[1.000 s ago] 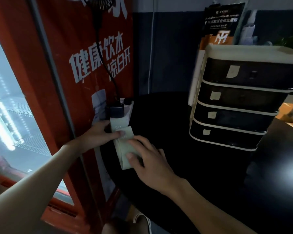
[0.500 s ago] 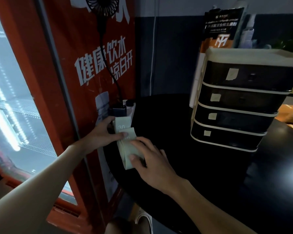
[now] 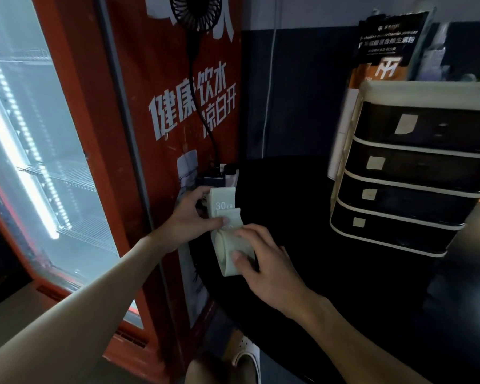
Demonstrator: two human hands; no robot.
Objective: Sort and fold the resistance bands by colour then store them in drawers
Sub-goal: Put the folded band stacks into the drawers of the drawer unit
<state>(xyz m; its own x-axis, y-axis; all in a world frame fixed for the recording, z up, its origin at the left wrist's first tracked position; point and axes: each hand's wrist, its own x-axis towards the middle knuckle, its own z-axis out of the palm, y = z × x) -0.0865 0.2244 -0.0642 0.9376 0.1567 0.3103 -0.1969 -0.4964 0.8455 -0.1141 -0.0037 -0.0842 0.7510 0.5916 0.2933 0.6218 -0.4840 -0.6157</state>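
Fingers of the right hand [image 3: 263, 268] lie spread and slightly bent on top of a pale green folded rubber resistance band [image 3: 227, 246], the forefinger on its far part and the thumb on its near part, pressing it down against the table. The left hand [image 3: 190, 217] comes in from the left and grips the far part of the same band, its thumb laid across the top face just beside the right forefinger and its other fingers curled round the far left edge. The band is doubled over on itself in layers, with a rounded loop showing at its left side, and "30 LB" is printed in pale letters on the far layer. It lies at the left rim of a round black table [image 3: 302, 200], close against a red drinks fridge with a glass door [image 3: 155, 162] that carries white Chinese lettering. Just beyond the band a small dark block [image 3: 214, 180] sits at the table's edge, with a black stalk rising from it to a small black fan [image 3: 196, 12]. Well apart, on the right of the table, stands a cream plastic drawer unit with four dark drawers [image 3: 416, 173], all closed, each with a pale paper label on its front. Behind it a black and orange pouch [image 3: 383, 51] stands upright. Below the near table rim a white shoe [image 3: 247, 358] shows.
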